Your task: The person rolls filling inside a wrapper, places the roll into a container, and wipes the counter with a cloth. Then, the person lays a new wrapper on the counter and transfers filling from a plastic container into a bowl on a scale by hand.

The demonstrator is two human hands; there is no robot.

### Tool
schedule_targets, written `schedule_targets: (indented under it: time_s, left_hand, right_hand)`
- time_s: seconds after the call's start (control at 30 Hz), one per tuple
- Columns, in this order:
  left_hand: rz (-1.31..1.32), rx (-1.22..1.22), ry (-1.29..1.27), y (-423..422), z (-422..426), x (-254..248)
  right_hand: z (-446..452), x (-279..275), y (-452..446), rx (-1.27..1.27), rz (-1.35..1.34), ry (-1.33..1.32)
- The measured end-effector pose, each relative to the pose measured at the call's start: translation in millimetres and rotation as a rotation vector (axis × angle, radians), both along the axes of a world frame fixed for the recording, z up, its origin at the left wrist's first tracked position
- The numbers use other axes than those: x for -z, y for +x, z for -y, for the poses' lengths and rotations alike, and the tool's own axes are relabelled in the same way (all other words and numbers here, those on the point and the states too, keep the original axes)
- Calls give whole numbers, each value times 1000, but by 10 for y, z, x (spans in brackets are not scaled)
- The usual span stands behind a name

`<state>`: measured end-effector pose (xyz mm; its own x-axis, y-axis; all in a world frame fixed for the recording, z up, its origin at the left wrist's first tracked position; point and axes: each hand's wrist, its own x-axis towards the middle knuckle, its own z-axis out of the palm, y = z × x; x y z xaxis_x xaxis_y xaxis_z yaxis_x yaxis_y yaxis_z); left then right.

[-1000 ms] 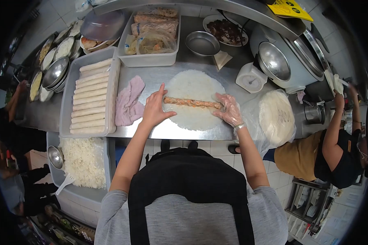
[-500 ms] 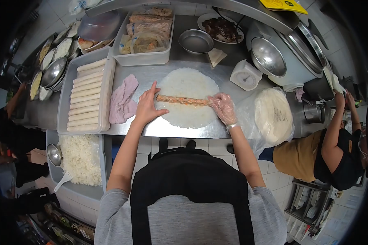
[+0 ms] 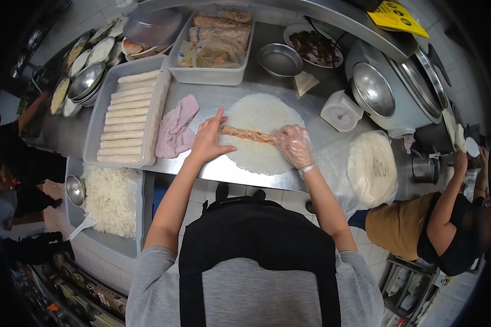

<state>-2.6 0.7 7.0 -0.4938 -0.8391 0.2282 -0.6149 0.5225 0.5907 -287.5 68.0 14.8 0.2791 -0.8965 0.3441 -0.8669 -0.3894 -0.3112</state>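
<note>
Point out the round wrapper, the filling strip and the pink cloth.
Round wrapper (image 3: 263, 113), head view: bare upper part.
Filling strip (image 3: 248, 134), head view: middle of its visible length.
Pink cloth (image 3: 175, 128), head view: middle of its crumpled surface.

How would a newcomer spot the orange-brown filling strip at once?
On the shiny steel worktop, find the large, round, translucent white wrapper. Across its middle, from beside the bare left hand to the clear-gloved right hand, runs the narrow orange-brown filling strip. Its lumpy, orange-flecked surface sets it apart from the flat, pale wrapper.
</note>
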Motion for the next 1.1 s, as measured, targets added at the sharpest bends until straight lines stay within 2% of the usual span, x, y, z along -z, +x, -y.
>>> schedule_targets:
  time_s: [0.13, 0.2, 0.23, 0.33, 0.47, 0.63, 0.7, 0.9, 1.1]
  left_hand:
    - [6, 8, 3, 4, -8, -4]
    - [-24, 34, -19, 16, -3, 7]
    - [-25, 34, -18, 16, -8, 16]
    - [-26, 40, -23, 31, 18, 18]
    - [-33, 47, -14, 34, 8, 43]
    - [-52, 56, -13, 39, 13, 50]
    - [-57, 56, -19, 52, 11, 50]
    - [-67, 62, -4, 66, 20, 66]
    - [-61, 58, -3, 73, 23, 70]
  right_hand:
    - [-31, -108, 63, 29, 86, 48]
    - [19, -172, 257, 4, 66, -175]
    - [32, -132, 275, 4, 65, -173]
    - [94, 28, 284, -48, 36, -74]
    - [1, -33, 214, 21, -22, -9]
    - [97, -21, 442, 52, -17, -86]
    - [152, 59, 478, 8, -133, 23]
    - [84, -207, 638, 89, -173, 14]
    - [370, -61, 983, -19, -166, 66]
